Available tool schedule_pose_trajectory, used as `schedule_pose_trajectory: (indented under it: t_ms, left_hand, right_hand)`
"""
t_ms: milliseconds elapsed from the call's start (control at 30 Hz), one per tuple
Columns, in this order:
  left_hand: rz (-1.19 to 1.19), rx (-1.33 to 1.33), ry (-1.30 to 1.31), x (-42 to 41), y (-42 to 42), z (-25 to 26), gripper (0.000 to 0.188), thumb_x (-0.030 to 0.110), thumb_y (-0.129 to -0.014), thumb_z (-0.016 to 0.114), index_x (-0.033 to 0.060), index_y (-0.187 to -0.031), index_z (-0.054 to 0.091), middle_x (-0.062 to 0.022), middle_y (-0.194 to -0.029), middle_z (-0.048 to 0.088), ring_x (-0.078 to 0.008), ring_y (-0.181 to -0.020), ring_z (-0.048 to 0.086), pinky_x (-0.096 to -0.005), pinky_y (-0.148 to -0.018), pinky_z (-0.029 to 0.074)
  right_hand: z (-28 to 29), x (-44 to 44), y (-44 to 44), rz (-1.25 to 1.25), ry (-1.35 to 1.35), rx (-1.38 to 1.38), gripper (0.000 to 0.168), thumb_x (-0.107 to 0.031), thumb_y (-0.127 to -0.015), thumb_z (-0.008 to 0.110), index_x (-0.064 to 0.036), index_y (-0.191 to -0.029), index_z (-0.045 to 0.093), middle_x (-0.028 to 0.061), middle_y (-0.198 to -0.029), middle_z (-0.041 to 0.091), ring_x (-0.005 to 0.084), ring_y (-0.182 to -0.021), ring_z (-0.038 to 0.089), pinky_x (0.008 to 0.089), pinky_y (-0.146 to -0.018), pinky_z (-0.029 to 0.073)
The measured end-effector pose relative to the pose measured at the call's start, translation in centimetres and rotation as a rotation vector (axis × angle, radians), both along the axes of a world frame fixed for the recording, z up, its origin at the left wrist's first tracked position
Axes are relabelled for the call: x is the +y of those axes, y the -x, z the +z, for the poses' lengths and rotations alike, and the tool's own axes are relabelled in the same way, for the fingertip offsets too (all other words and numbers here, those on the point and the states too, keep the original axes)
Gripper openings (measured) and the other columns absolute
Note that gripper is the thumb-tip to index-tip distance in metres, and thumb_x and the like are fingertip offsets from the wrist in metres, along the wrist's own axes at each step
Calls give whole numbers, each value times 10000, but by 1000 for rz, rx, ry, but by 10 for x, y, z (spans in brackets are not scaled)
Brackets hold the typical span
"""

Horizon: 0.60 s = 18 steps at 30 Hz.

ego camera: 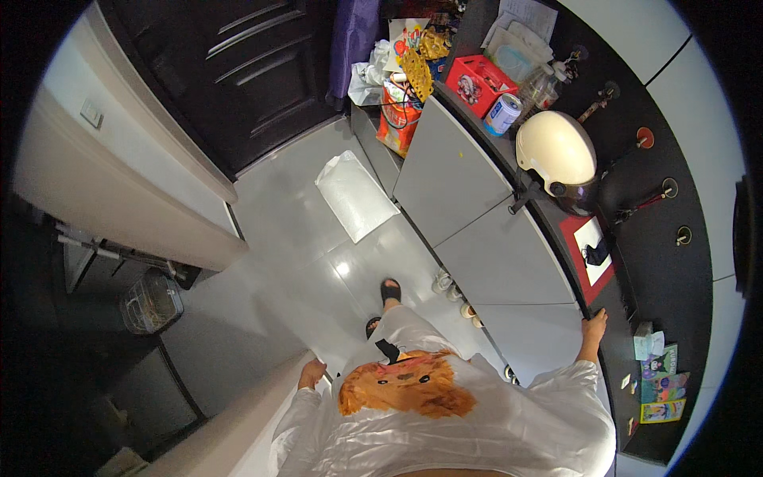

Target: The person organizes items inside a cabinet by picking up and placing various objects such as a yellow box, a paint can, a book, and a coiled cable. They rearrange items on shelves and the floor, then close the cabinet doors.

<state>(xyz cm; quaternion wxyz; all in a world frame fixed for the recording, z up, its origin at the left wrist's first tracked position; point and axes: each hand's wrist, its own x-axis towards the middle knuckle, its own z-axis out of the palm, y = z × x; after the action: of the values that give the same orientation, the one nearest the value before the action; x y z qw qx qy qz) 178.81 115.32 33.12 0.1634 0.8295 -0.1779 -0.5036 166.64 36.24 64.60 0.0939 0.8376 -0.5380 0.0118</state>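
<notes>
My right hand (pixel 592 330) rests at the front edge of the black cabinet top (pixel 614 352), its fingers partly curled. At the corner of a pale wall (pixel 262 411), my left hand (pixel 312 374) is lowered with bent fingers; whether it grips the corner or only touches it is unclear. Neither hand shows a loose object in it. Ahead of my feet, a white padded mailing bag (pixel 356 197) lies flat on the grey tiled floor (pixel 286 238). Black slippers (pixel 390 290) are on my feet.
Grey cabinet doors (pixel 501 256) run along the right, with shoes (pixel 468 310) beneath. On top are a cream helmet (pixel 557 149), a can (pixel 502 114), a red crate (pixel 480 83) and a tissue box (pixel 644 341). A dark door (pixel 238 71) stands ahead; a clear bin (pixel 152 301) is left.
</notes>
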Motion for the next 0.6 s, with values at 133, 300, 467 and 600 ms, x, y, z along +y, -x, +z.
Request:
schedule_pose_trajectory:
  t_ms: [133, 300, 467, 600]
  left_hand:
    - [564, -27, -17, -42, -71, 2, 424, 394, -853, 500, 4, -947, 640, -173, -970, 656, -305, -1027, 583, -378, -878, 448]
    - [785, -53, 230, -116, -214, 25, 402, 387, -838, 569, 40, -1029, 640, -163, -1021, 663, -311, -969, 624, -373, -845, 473]
    - [658, -163, 322, -148, -360, 67, 364, 347, -842, 583, 57, -1054, 640, -167, -992, 669, -301, -928, 637, -369, -813, 479]
    - [707, -284, 492, -174, -461, 103, 305, 285, -836, 605, 63, -1041, 644, -134, -922, 675, -251, -864, 642, -333, -792, 482]
  right_hand:
    - [-12, -10, 10, -41, 63, -3, 690, -86, -725, 632, 43, -1333, 333, 251, -1216, 480, 445, -1039, 540, 454, -909, 456]
    - [-28, -32, 46, -107, 193, 85, 670, -47, -770, 529, -31, -1391, 278, 249, -1271, 429, 429, -1096, 509, 464, -882, 470]
    - [-27, 30, -18, -576, 72, -98, 708, -132, -790, 537, -175, -1429, 235, 234, -1290, 432, 428, -1100, 518, 480, -906, 451]
    - [-9, 73, -90, -933, 180, -344, 427, -241, -854, 504, -22, -1212, 423, 250, -1052, 598, 445, -964, 607, 524, -803, 505]
